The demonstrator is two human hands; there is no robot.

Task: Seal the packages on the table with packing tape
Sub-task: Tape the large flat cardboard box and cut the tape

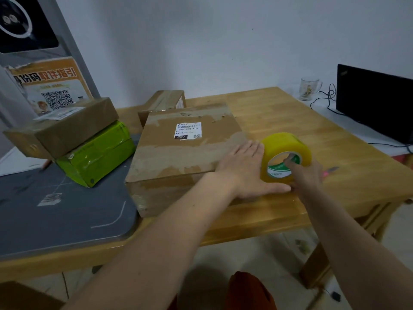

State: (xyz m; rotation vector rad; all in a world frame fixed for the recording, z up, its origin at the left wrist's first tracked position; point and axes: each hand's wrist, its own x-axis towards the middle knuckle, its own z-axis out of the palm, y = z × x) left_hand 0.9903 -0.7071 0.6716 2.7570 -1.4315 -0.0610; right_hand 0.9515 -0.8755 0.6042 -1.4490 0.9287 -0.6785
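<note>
Four packages on a pale wooden desk (279,113), largest first. Large flat brown cardboard box with white shipping label (185,148), at the middle of the desk near its front edge. Long brown carton (67,128) stacked across a glossy green-wrapped parcel (98,155), toward the left edge. Small brown box (165,101) at the back edge. Wide roll of yellow packing tape (286,151) just beside the large box's right side. Left hand (243,166) flat, fingers straight, pressing the box's near right corner, thumb beside the roll. Right hand (306,173) gripping the roll, one finger hooked into its core. Advice for the step in hand: anchor the tape end under firm left-hand pressure, draw the strip taut and straight across the seam, smooth down before cutting.
</note>
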